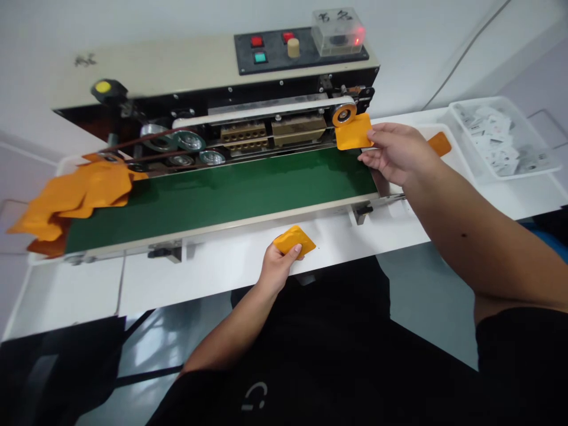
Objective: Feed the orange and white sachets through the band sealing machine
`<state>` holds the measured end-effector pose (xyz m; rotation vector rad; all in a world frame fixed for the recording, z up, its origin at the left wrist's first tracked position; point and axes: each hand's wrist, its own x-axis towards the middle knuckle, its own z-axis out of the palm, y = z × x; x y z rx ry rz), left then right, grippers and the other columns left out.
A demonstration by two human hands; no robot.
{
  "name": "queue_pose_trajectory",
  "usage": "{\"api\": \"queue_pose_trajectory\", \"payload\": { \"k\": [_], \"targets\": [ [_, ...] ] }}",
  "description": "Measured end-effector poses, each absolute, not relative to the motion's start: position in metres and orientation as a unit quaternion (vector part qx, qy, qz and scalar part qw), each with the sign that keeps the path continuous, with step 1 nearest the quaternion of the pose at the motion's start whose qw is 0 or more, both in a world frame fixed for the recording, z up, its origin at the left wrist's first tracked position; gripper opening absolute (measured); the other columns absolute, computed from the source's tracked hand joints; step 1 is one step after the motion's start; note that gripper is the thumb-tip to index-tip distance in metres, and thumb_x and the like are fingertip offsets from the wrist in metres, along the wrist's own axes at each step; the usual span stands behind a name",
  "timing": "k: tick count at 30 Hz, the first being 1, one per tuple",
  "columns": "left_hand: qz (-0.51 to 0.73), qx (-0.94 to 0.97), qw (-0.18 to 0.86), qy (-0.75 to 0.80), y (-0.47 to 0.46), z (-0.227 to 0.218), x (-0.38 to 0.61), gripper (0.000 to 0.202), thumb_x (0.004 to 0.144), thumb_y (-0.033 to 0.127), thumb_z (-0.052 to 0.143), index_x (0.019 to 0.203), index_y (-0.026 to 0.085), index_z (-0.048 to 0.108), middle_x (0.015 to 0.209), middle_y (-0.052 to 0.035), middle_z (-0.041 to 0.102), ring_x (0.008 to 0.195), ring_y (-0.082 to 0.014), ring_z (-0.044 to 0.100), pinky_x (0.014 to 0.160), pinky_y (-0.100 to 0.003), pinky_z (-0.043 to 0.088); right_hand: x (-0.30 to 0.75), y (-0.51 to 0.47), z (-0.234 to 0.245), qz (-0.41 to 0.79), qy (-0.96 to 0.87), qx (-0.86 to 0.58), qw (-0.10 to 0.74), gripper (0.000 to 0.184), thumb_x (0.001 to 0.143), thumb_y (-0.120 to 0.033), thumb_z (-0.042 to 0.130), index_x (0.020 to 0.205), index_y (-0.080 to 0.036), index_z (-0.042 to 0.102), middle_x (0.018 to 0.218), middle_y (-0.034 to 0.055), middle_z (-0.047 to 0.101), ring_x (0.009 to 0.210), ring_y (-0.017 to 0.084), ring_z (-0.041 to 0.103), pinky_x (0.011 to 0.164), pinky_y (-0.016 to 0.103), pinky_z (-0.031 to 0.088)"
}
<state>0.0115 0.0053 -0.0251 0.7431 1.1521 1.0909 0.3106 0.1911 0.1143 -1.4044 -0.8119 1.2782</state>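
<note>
Right hand (396, 155) at the right end of the green conveyor belt (222, 195): closed in a pinch on a flat orange pouch (352, 132), gripping the pouch by its right side. Upper corner of that pouch just below the orange-rimmed pulley (344, 114) of the band sealer (213, 100), lower edge over the belt's far end.

Left hand (277, 269) at the front edge of the white worktop (222, 266): curled around a second orange pouch (294, 241), thumb on top, the pouch tilted and partly over the worktop, just in front of the conveyor's near rail.

Third orange pouch (439, 144) just beyond the right wrist, on a white surface toward the right end of the worktop. Beside it, near the back right corner, a translucent plastic tray (501, 139) full of small white-and-grey sachets (490, 139).

At the left end of the belt, a heap of orange pouches (75, 195), overhanging the worktop's left side, some lying against the sealer's pulleys.

Along the sealer's top, a dark control panel (275, 50) with red and green buttons and a cream knob, a clear box (338, 32) with a glowing red light at its right, and a yellow-capped knob (103, 87) toward the left end. Brass heating blocks (244, 133) behind the white band, above the belt.
</note>
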Motion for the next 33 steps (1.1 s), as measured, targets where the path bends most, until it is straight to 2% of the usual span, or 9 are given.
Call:
{"api": "queue_pose_trajectory", "payload": {
  "k": [4,8,12,15,18,22,24,28,33],
  "targets": [
    [0.473,0.325,0.644,0.506,0.004,-0.024,0.012,0.057,0.073,0.057,0.097,0.108,0.018,0.076,0.105,-0.0087,0.082,0.092,-0.0264,0.077,0.071,-0.036,0.062,0.307,0.185,0.12,0.525,-0.347,-0.591,0.505,0.019,0.091,-0.011,0.08,0.106,-0.021,0.072,0.084,0.0025,0.073,0.064,0.011,0.071,0.065,0.021,0.067],
    [0.47,0.323,0.647,0.506,0.002,-0.021,0.013,0.057,0.073,0.057,0.098,0.108,0.017,0.076,0.105,-0.0085,0.082,0.092,-0.0253,0.077,0.071,-0.036,0.062,0.303,0.18,0.127,0.499,-0.351,-0.605,0.512,0.014,0.094,-0.014,0.079,0.102,-0.021,0.07,0.085,0.0027,0.073,0.065,0.011,0.07,0.065,0.022,0.065],
    [0.474,0.319,0.649,0.503,-0.002,-0.02,0.013,0.057,0.073,0.056,0.097,0.109,0.017,0.076,0.106,-0.0093,0.082,0.094,-0.0262,0.077,0.071,-0.035,0.062,0.294,0.141,0.129,0.477,-0.357,-0.596,0.539,0.011,0.095,-0.016,0.073,0.103,-0.022,0.069,0.082,0.0005,0.071,0.059,0.01,0.067,0.056,0.021,0.058],
    [0.477,0.311,0.65,0.504,-0.004,-0.02,0.014,0.059,0.072,0.057,0.098,0.11,0.018,0.076,0.108,-0.0099,0.082,0.094,-0.0264,0.077,0.071,-0.035,0.062,0.28,0.086,0.116,0.485,-0.387,-0.568,0.54,0.013,0.09,-0.022,0.077,0.101,-0.023,0.071,0.079,0.0001,0.07,0.057,0.012,0.066,0.05,0.022,0.055],
    [0.472,0.32,0.652,0.499,-0.007,-0.02,0.017,0.059,0.073,0.058,0.097,0.11,0.018,0.075,0.104,-0.0086,0.081,0.09,-0.0248,0.077,0.071,-0.034,0.063,0.263,0.03,0.093,0.52,-0.44,-0.556,0.476,0.017,0.088,-0.031,0.082,0.098,-0.022,0.073,0.079,0.0008,0.069,0.059,0.013,0.066,0.05,0.024,0.054],
    [0.463,0.358,0.66,0.471,-0.012,-0.015,0.024,0.057,0.078,0.058,0.095,0.113,0.018,0.074,0.103,-0.0071,0.081,0.09,-0.0234,0.076,0.078,-0.036,0.063,0.24,-0.014,0.058,0.587,-0.486,-0.535,0.366,0.033,0.089,-0.039,0.082,0.117,-0.024,0.076,0.104,0.0045,0.073,0.073,0.014,0.069,0.06,0.027,0.058],
    [0.464,0.373,0.661,0.458,-0.013,-0.011,0.029,0.058,0.077,0.057,0.096,0.114,0.018,0.073,0.106,-0.0068,0.08,0.093,-0.023,0.076,0.083,-0.036,0.063,0.23,-0.022,0.044,0.607,-0.489,-0.524,0.344,0.034,0.09,-0.04,0.081,0.12,-0.024,0.076,0.108,0.0045,0.073,0.076,0.014,0.07,0.065,0.028,0.059],
    [0.454,0.388,0.663,0.451,-0.014,-0.003,0.036,0.054,0.082,0.058,0.092,0.111,0.018,0.071,0.1,-0.0052,0.077,0.085,-0.019,0.073,0.077,-0.031,0.061,0.219,-0.026,0.031,0.612,-0.46,-0.523,0.374,0.022,0.092,-0.039,0.079,0.105,-0.022,0.076,0.083,0.0002,0.071,0.068,0.014,0.065,0.064,0.027,0.056],
    [0.477,0.389,0.65,0.445,-0.011,0.005,0.036,0.049,0.086,0.061,0.087,0.099,0.018,0.069,0.088,-0.0009,0.069,0.076,-0.0134,0.063,0.066,-0.024,0.054,0.218,-0.026,0.031,0.604,-0.406,-0.536,0.428,0.027,0.087,-0.043,0.085,0.096,-0.021,0.074,0.068,-0.001,0.069,0.059,0.014,0.063,0.059,0.027,0.055]
  ]
}}
